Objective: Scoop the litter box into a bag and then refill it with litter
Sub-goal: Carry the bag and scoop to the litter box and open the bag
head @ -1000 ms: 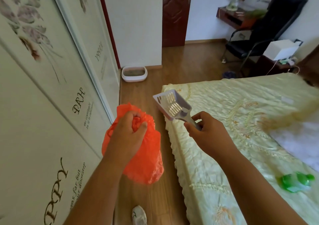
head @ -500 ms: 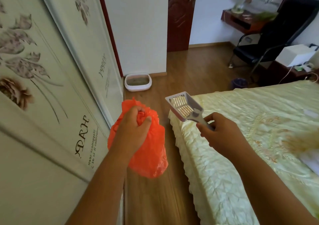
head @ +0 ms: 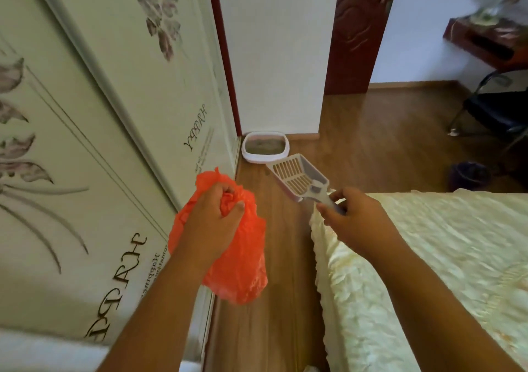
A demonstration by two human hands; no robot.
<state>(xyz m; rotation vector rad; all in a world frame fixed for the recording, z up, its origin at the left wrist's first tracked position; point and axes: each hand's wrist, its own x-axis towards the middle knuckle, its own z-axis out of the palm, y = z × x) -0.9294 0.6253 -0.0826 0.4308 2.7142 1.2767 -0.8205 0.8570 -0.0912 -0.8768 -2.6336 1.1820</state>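
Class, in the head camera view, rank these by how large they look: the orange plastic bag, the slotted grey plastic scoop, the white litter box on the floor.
1. Orange plastic bag, clearly largest.
2. Slotted grey plastic scoop and white litter box look alike in size, so unranked; the box lies farther from the camera, so it is likely bigger in reality.

The right hand point(head: 354, 220) covers the scoop point(head: 297, 176) handle, the bed point(head: 428, 271) and chair point(head: 497, 112) run off-frame, and the litter box point(head: 265, 146) contents are unreadable.
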